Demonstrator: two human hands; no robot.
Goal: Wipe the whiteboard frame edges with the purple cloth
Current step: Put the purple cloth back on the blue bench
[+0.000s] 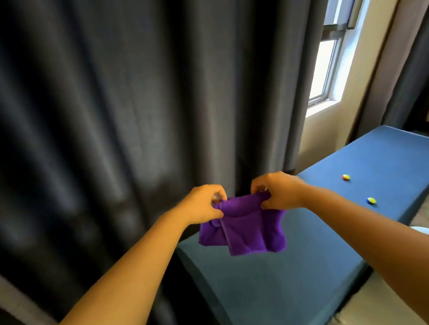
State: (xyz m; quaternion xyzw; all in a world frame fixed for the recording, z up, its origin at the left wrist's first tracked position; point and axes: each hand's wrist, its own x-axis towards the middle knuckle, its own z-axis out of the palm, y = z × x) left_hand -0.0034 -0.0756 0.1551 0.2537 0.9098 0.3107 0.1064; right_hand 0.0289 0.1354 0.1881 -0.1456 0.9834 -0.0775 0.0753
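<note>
purple cloth (243,228) | hangs between hands | left hand (205,205), right hand (279,194) pinch top edge

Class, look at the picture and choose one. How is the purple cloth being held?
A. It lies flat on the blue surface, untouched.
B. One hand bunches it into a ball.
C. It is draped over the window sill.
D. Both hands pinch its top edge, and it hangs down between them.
D: the left hand and the right hand each grip an upper corner of the purple cloth, which hangs in the air above the blue surface.
</note>
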